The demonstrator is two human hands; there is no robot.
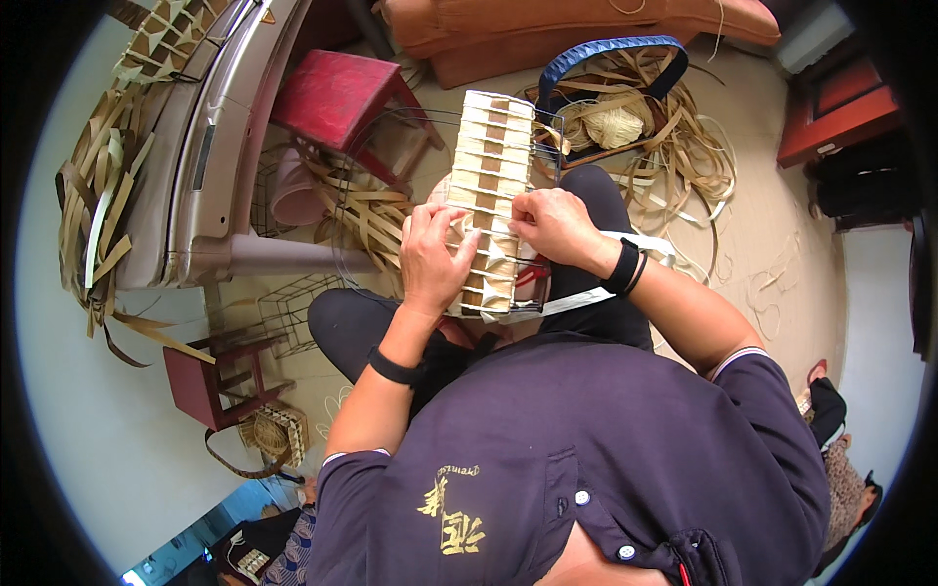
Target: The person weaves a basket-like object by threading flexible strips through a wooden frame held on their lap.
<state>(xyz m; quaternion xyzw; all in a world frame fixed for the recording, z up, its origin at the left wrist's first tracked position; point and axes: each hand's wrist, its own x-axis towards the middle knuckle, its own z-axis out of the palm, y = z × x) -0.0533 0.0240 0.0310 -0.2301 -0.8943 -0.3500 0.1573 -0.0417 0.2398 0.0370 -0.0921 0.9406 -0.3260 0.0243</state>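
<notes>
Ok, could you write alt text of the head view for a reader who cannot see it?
Seen from above, a person's left hand and right hand touch opposite sides of a pale, brown-striped panel between dark-trousered knees. Loose tan strips spread over the floor beyond, with a red stool at left.

Beige floor point(782, 166), pale wall point(73, 391) at left. Orange sofa point(469, 44) up top, red stool point(332, 93) below-left, dark-red stool point(193, 386) lower left.

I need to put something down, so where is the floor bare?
The floor is bare between the strip pile and red cabinet. It is crowded under the blue handle, with other strips between red stool and left hand.
</notes>
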